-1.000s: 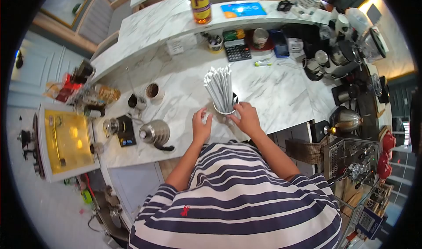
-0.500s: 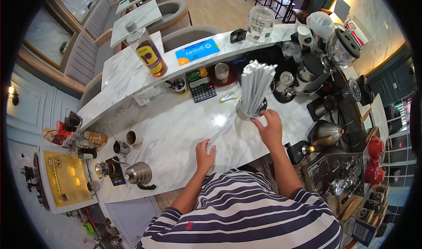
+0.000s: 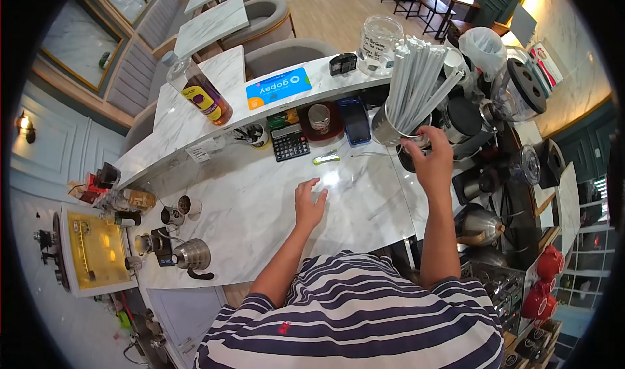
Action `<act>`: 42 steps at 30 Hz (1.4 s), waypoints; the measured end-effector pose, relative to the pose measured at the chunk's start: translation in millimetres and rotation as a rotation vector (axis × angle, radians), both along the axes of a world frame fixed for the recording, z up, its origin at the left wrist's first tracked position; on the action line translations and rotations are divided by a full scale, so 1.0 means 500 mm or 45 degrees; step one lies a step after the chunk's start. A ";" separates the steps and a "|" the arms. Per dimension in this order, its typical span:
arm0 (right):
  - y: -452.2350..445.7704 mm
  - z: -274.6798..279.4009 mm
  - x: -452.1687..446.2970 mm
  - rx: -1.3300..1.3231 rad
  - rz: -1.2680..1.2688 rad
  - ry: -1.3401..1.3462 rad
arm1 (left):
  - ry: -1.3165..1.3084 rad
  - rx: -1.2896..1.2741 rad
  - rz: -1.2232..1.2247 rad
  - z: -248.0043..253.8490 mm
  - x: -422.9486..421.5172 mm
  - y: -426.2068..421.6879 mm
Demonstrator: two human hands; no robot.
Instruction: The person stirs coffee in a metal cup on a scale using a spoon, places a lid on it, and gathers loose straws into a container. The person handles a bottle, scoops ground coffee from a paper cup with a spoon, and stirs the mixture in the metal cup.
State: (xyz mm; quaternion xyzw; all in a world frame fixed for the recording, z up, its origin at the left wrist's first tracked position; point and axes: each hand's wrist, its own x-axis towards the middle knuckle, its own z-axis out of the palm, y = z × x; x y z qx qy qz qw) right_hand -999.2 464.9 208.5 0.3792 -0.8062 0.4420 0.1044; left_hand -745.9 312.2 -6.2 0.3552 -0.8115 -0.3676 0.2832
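Lit case: yellow-lit case [image 3: 96, 248], located at the left end of the desk [image 3: 254, 206].
Scale: black scale [image 3: 164, 252], placed just right of the case.
Gooseneck kettle: steel kettle [image 3: 192, 255], upright beside the scale, black handle turned toward the person.
Pale cup: pale cup [image 3: 194, 206], positioned beyond the kettle, dark inside.
Raised ledge: bottle [image 3: 211, 102] with a yellow and purple label; to its right, a blue card [image 3: 278, 88] marked "gopay".
Back row: pen holder [image 3: 259, 136], then calculator [image 3: 290, 142], below the ledge.
Left hand: left hand [image 3: 310, 204], over the middle of the desk; grip relaxed, fingers loosely curled, thumb spread apart, nothing held. Contact with the desk cannot be determined.
Red tray: red tray [image 3: 335, 127], carrying a glass; a dark blue device [image 3: 355, 123] lies just right of it.
Straw cup: metal cup [image 3: 388, 128], at the right part of the desk, tilted; whether its base touches the desk cannot be determined.
Straws: bundle of white straws [image 3: 416, 79], inside the metal cup, tops fanned.
Right hand: right hand [image 3: 431, 159], at the cup's near rim; grip closed, thumb and fingers pinching the rim.
Red mugs: red mugs [image 3: 550, 263], grouped at the far right.
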 end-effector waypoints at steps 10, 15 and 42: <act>0.019 -0.009 -0.079 0.005 -0.148 -0.168 | 0.247 -0.454 -0.194 0.287 -0.216 -0.158; 0.020 -0.022 -0.103 -0.012 -0.163 -0.169 | 0.227 -0.631 -0.393 0.440 -0.386 -0.232; 0.012 0.006 -0.159 -0.109 -0.156 -0.125 | -0.504 -0.748 -0.666 0.565 -0.622 -0.384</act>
